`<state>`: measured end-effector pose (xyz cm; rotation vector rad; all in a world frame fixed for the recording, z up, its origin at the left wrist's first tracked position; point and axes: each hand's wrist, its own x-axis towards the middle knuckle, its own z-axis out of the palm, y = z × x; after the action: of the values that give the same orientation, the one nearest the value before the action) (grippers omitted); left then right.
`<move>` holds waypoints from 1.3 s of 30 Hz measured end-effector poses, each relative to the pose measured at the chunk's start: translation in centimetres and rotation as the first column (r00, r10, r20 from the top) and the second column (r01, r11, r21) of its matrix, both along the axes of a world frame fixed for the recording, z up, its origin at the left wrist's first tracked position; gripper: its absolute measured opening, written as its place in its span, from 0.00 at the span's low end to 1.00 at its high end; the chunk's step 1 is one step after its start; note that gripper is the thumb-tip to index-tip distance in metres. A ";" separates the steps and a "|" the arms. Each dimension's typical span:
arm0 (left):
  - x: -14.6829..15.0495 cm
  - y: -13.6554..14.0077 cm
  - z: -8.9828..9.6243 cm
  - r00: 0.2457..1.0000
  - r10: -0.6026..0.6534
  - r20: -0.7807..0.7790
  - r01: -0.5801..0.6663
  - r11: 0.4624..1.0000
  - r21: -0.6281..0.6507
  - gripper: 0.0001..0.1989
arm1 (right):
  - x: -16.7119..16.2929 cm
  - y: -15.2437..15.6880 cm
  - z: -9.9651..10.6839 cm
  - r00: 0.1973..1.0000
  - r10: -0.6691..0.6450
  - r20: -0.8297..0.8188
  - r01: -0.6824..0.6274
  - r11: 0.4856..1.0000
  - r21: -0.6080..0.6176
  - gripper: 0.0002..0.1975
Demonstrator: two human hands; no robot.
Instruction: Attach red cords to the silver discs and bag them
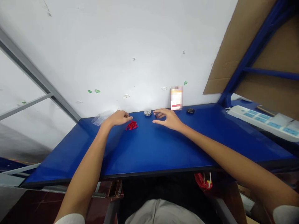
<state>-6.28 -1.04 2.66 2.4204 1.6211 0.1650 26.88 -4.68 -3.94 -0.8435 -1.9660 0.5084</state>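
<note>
My left hand point(118, 118) is closed, its thumb and fingertips pressed together just above and left of a small pile of red, short stick-like pieces point(132, 125). Whether a piece is between those fingers I cannot make out. Across from it, my right hand point(169, 119) has thumb and fingers curved around a thin, dark, upright thing point(156, 116), too small to name. A round silver metal disc point(147, 113) lies on the blue table point(149, 152) between both hands, nearer the right fingertips. A clear plastic bag point(99, 118) lies behind my left wrist.
A phone with a lit screen point(176, 99) leans against the white wall point(149, 37). To its right lies a small black object point(190, 110). A white power strip point(263, 122) sits at the right, by a blue metal frame point(243, 59). Grey bars point(35, 65) stand at the left.
</note>
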 end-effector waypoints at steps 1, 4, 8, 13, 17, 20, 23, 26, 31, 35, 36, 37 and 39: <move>0.2 0.0 0.0 1.000 -0.011 0.018 0.010 0.999 0.039 0.23 | 0.0 0.0 0.0 1.000 0.000 0.005 0.000 1.000 0.002 0.24; 0.6 0.2 -0.4 0.998 -0.041 0.055 0.033 0.990 0.139 0.22 | 0.0 0.0 -0.1 1.000 -0.002 0.020 0.001 1.000 0.011 0.24; 0.3 1.2 -1.6 0.997 -0.026 0.072 0.011 0.977 0.211 0.14 | -0.1 -0.3 0.0 0.998 -0.003 0.055 0.001 0.999 0.034 0.25; -0.9 2.9 -3.4 0.999 -0.014 0.050 0.010 0.997 0.076 0.14 | 0.0 -0.5 0.0 0.993 -0.014 0.119 0.009 0.999 0.041 0.24; -0.9 2.9 -3.7 0.990 -0.032 0.137 0.035 0.999 -0.018 0.13 | 0.2 -0.5 0.1 0.986 -0.022 0.164 0.014 0.999 0.047 0.24; -0.7 2.4 -3.2 0.981 -0.097 0.165 0.120 0.984 -0.133 0.15 | 0.1 -0.6 0.2 0.985 -0.023 0.171 0.015 0.999 0.047 0.24; 0.1 1.8 -2.6 0.976 -0.116 0.186 0.111 0.993 0.038 0.15 | 0.1 -0.5 0.2 0.987 -0.021 0.161 0.013 0.999 0.048 0.24; 2.1 0.8 -2.4 0.928 -0.124 0.352 0.065 0.982 0.175 0.16 | -0.1 -0.2 0.0 0.994 0.003 0.108 -0.006 1.000 0.028 0.25; 7.0 -1.8 -3.2 0.656 -0.131 0.743 0.316 0.942 -0.113 0.22 | -0.5 0.0 0.0 0.987 0.114 -0.114 -0.121 0.991 -0.062 0.28; 9.3 -2.8 -4.6 0.494 0.048 0.868 0.303 0.926 -0.224 0.21 | -0.8 -0.2 0.0 0.981 0.117 -0.152 -0.132 0.987 -0.091 0.28; 9.4 -2.6 -4.9 0.475 0.087 0.875 0.277 0.929 -0.243 0.20 | -0.7 -0.1 -0.1 0.986 0.106 -0.127 -0.118 0.989 -0.088 0.29; 9.3 -2.1 -5.1 0.469 0.124 0.875 0.243 0.934 -0.262 0.19 | -0.7 -0.1 -0.2 0.992 0.083 -0.094 -0.091 0.993 -0.079 0.31; 8.9 -0.6 -5.3 0.484 0.200 0.852 0.143 0.942 -0.303 0.17 | -0.3 0.3 -0.3 1.000 -0.004 -0.017 0.003 0.999 -0.044 0.34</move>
<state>2.58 -1.68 -2.65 1.5379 1.0418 0.9000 26.61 -4.40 -4.26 -0.8670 -1.9434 0.5563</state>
